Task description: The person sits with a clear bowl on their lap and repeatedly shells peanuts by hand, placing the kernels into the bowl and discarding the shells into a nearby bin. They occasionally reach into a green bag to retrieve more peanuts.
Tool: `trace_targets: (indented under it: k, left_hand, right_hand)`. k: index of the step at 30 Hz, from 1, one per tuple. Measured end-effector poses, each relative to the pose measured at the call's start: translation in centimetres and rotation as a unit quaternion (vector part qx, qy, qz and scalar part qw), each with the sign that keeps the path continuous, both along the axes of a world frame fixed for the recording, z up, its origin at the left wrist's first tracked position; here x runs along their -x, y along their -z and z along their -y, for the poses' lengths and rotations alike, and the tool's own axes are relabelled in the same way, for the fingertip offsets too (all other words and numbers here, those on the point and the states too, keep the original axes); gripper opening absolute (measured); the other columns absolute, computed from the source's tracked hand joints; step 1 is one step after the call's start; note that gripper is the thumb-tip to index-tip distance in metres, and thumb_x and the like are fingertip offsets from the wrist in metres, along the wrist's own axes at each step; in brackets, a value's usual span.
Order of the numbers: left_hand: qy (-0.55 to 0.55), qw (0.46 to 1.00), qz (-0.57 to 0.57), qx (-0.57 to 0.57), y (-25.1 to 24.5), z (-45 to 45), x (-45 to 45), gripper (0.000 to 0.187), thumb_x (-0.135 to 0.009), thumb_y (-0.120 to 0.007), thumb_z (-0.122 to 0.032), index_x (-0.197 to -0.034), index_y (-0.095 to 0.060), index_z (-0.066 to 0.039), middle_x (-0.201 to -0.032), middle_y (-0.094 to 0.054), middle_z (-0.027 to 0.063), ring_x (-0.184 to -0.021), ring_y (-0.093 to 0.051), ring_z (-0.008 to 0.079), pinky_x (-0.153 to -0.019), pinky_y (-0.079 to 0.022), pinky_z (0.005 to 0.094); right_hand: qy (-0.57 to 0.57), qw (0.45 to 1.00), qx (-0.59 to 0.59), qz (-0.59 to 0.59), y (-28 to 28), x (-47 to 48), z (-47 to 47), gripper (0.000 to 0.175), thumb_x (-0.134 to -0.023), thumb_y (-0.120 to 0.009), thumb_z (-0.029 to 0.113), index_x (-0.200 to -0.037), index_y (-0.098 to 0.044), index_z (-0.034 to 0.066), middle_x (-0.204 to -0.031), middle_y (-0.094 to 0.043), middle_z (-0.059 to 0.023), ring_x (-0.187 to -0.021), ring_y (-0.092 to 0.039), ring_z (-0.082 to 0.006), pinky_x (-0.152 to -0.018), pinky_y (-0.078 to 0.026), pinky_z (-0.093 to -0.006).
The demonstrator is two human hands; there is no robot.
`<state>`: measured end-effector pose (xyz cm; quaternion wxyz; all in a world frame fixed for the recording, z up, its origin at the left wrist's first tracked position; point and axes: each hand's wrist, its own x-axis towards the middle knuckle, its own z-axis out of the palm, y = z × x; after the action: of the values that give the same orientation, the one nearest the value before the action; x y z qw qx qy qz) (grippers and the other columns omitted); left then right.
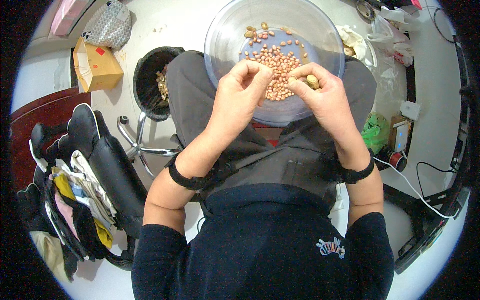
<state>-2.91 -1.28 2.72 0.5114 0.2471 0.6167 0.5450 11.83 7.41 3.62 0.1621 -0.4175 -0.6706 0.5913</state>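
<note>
A clear plastic basin point(221, 41) rests on my lap between my knees. Shelled peanut kernels point(277, 58) are heaped over its bottom, and a few unshelled peanuts point(249, 33) lie at its far left. My right hand point(320, 88) is over the basin's right side, holding several peanuts in the shell point(312, 81) in its curled fingers. Between its thumb and forefinger is a pale shell piece point(292, 78). My left hand point(242, 88) hovers above the kernels on the left, thumb and forefinger tips pinched together. Whether anything small sits in that pinch is hidden.
Left of my knee stands a black-lined bin point(144, 90) holding peanut shells point(162, 84). Near it are a chair's chrome base point(139, 148), a cardboard box point(99, 67) and a black chair point(116, 180) piled with clothes. Plastic bags point(392, 33) and a white cable point(412, 187) lie right.
</note>
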Motion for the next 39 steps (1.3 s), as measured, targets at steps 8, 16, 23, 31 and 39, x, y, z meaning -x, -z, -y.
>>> trace_targets:
  k: [8, 16, 23, 31, 39]
  left_hand:
    - [0.035, 0.997, 0.067, 0.021, 1.0, 0.0, 0.1, 0.016, -0.088, -0.051, -0.017, -0.084, -0.054, -0.002, -0.064, -0.053, 0.0010, -0.055, -0.048, 0.0069, -0.051, -0.039, 0.0193]
    - [0.052, 0.975, 0.214, 0.025, 2.1, -0.3, -0.3, 0.022, -0.090, -0.046, -0.020, -0.095, -0.052, 0.001, -0.084, -0.057, 0.0068, -0.074, -0.057, 0.0123, -0.063, -0.049, 0.0231]
    - [0.059, 0.947, 0.316, -0.008, 2.2, -0.3, -1.2, 0.028, -0.092, -0.044, -0.028, -0.102, -0.053, -0.003, -0.096, -0.058, 0.0058, -0.085, -0.057, 0.0143, -0.071, -0.048, 0.0273]
    - [0.051, 0.981, 0.186, 0.018, 2.2, -0.2, -1.2, 0.030, -0.091, -0.043, -0.025, -0.093, -0.056, 0.002, -0.073, -0.054, 0.0031, -0.066, -0.053, 0.0099, -0.060, -0.046, 0.0225]
    - [0.068, 0.986, 0.140, 0.052, 3.1, 0.0, -0.5, 0.028, -0.092, -0.044, -0.028, -0.093, -0.056, -0.002, -0.076, -0.051, 0.0001, -0.063, -0.046, 0.0082, -0.058, -0.041, 0.0228]
  right_hand:
    - [-0.007, 0.981, -0.188, 0.035, 0.3, 0.0, 0.2, 0.015, -0.074, -0.066, 0.007, -0.086, -0.059, 0.0010, -0.072, -0.054, -0.0001, -0.067, -0.047, -0.0055, -0.061, -0.040, -0.0201]
    - [-0.009, 0.995, -0.098, 0.032, -0.1, 0.0, 0.4, 0.013, -0.077, -0.062, 0.011, -0.086, -0.059, 0.0023, -0.078, -0.060, -0.0080, -0.073, -0.059, -0.0147, -0.067, -0.046, -0.0268]
    - [-0.004, 0.999, -0.021, -0.023, 0.2, 0.5, 0.7, 0.011, -0.081, -0.058, 0.011, -0.087, -0.060, 0.0018, -0.075, -0.060, -0.0036, -0.070, -0.056, -0.0086, -0.064, -0.045, -0.0236]
    - [0.019, 0.998, 0.048, -0.029, 0.0, 0.4, 0.7, 0.012, -0.082, -0.056, 0.010, -0.088, -0.059, -0.0002, -0.076, -0.060, -0.0028, -0.070, -0.056, -0.0096, -0.064, -0.046, -0.0250]
    - [-0.008, 0.984, -0.177, 0.021, 0.6, 0.4, 0.9, 0.011, -0.078, -0.060, 0.011, -0.086, -0.057, 0.0026, -0.080, -0.061, -0.0123, -0.074, -0.062, -0.0222, -0.066, -0.047, -0.0306]
